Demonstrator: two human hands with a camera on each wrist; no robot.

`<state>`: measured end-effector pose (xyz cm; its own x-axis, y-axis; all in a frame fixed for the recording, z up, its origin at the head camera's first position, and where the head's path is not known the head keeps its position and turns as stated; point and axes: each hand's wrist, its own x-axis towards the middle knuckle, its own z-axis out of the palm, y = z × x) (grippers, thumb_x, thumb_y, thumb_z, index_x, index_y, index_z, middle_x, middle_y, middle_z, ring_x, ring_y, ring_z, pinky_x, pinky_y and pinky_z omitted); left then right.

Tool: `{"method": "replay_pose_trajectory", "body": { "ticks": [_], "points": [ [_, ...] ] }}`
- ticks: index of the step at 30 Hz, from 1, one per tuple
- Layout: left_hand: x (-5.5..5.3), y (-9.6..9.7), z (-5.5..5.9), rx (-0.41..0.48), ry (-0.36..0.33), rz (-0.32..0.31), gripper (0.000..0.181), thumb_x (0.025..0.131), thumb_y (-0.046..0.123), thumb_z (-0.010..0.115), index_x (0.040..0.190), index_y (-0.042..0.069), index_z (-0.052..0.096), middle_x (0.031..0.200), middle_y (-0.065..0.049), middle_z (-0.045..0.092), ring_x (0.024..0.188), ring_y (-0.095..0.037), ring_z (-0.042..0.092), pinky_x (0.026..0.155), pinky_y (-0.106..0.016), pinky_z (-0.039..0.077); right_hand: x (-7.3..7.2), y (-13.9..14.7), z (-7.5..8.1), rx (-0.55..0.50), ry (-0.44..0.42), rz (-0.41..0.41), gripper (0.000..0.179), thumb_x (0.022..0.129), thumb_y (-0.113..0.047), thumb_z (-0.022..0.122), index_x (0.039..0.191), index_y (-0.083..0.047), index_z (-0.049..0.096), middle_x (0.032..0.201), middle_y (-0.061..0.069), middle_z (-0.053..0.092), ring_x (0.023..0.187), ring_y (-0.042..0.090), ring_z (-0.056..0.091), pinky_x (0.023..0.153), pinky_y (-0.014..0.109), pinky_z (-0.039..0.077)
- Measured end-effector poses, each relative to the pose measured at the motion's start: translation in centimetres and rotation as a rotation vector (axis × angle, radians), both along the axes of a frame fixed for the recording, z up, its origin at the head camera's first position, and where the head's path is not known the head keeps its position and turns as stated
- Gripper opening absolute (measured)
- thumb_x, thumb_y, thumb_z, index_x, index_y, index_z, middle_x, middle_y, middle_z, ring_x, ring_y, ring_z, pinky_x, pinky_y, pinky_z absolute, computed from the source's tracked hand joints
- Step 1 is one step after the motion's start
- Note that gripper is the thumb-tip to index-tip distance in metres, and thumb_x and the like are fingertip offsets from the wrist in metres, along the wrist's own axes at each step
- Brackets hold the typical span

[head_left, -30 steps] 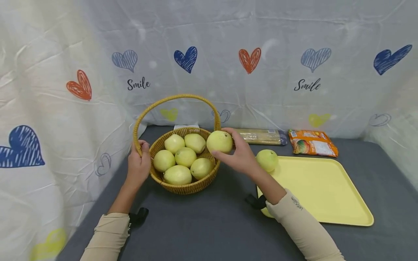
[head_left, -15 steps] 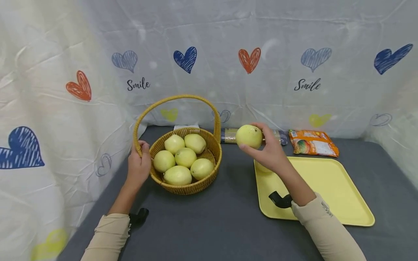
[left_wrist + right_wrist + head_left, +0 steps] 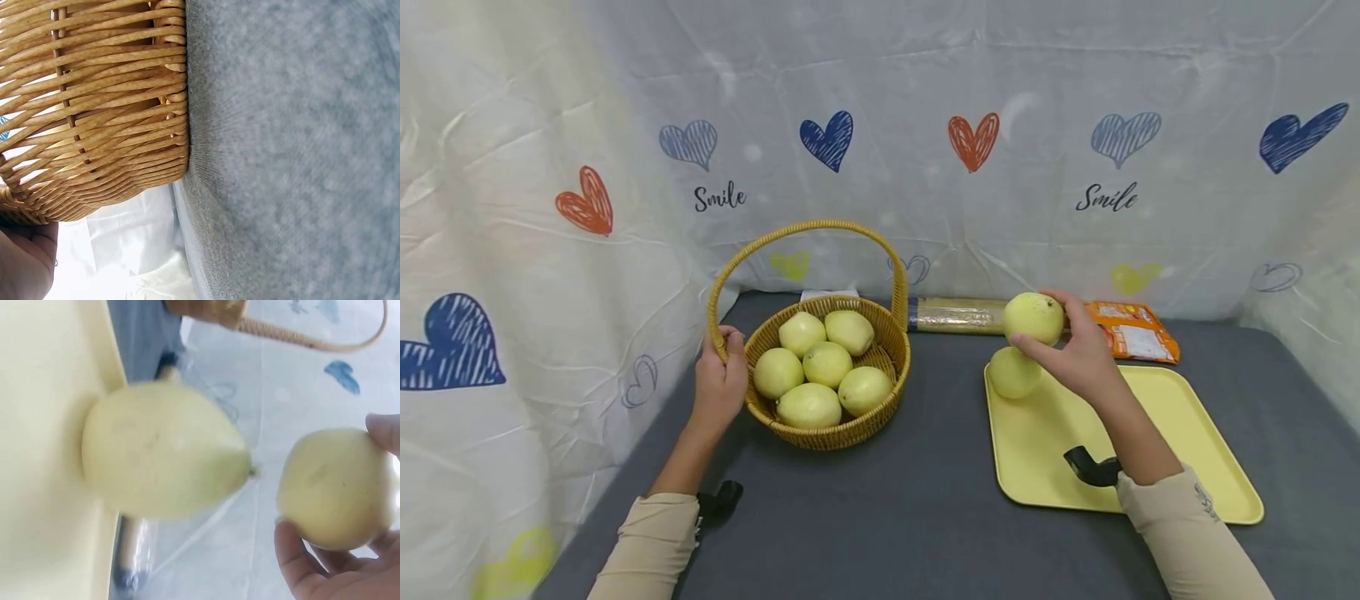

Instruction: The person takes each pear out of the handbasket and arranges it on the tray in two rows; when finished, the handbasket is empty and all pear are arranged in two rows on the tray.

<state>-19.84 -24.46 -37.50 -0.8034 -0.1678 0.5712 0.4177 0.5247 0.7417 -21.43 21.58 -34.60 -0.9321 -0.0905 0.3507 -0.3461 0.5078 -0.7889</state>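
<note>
My left hand [image 3: 721, 385] grips the handle of a wicker basket [image 3: 823, 438] at its left base. Several yellow-green pears [image 3: 808, 406] lie inside the basket. My right hand [image 3: 1086, 354] holds another pear [image 3: 1033, 318] between thumb and fingers, above the back left corner of a yellow tray [image 3: 1195, 417]. A second pear [image 3: 1015, 373] stands on that corner, just below the held one. The right wrist view shows this standing pear [image 3: 162, 450] stem up, apart from the held pear [image 3: 337, 487]. In the left wrist view the basket wall [image 3: 94, 119] hides most of the left hand.
Behind the tray lie a long clear packet of pale sticks [image 3: 958, 316] and an orange packet [image 3: 1138, 340], partly covered by the right hand. A dark grey cloth [image 3: 925, 500] covers the table. A white curtain with printed hearts [image 3: 910, 183] hangs behind and at the sides.
The right hand has carried its pear from the basket's right rim rightward to over the tray's back left corner. The left hand has stayed on the basket handle.
</note>
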Motion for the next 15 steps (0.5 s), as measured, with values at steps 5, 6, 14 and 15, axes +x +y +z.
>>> {"method": "replay_pose_trajectory", "body": {
  "ticks": [5, 6, 14, 15],
  "points": [
    [-1.3, -1.0, -1.9, 0.003, -0.003, 0.020, 0.022, 0.110, 0.015, 0.040, 0.113, -0.005, 0.047, 0.073, -0.011, 0.049, 0.063, -0.036, 0.057, 0.057, -0.019, 0.043, -0.4, 2.5, 0.1, 0.072, -0.042, -0.010, 0.073, 0.090, -0.020, 0.077, 0.149, -0.001, 0.036, 0.133, 0.025, 0.045, 0.102, 0.038, 0.056, 0.068, 0.018, 0.048],
    [-1.4, -1.1, -2.1, 0.001, -0.003, 0.023, 0.022, 0.110, 0.017, 0.040, 0.112, -0.004, 0.047, 0.073, -0.011, 0.050, 0.063, -0.033, 0.057, 0.058, -0.020, 0.044, -0.5, 2.9, 0.1, 0.091, -0.047, -0.006, 0.074, 0.091, -0.020, 0.077, 0.148, 0.000, 0.035, 0.133, 0.026, 0.045, 0.102, 0.039, 0.056, 0.067, 0.018, 0.048],
    [-1.7, -1.3, -2.4, 0.014, 0.018, 0.012, 0.025, 0.110, 0.023, 0.041, 0.110, 0.000, 0.047, 0.073, -0.011, 0.049, 0.060, -0.022, 0.055, 0.057, -0.021, 0.044, -1.0, 5.5, -0.4, 0.238, -0.122, 0.031, 0.070, 0.089, -0.024, 0.078, 0.141, 0.004, 0.040, 0.131, 0.025, 0.047, 0.105, 0.039, 0.052, 0.076, 0.043, 0.048],
    [-1.7, -1.3, -2.4, 0.011, 0.019, 0.012, 0.024, 0.110, 0.023, 0.041, 0.111, -0.001, 0.047, 0.073, -0.011, 0.049, 0.061, -0.023, 0.055, 0.058, -0.021, 0.044, -1.0, 5.8, -0.5, 0.250, -0.151, 0.034, 0.072, 0.089, -0.026, 0.078, 0.141, 0.004, 0.039, 0.132, 0.025, 0.046, 0.105, 0.040, 0.052, 0.078, 0.046, 0.047]
  ]
}}
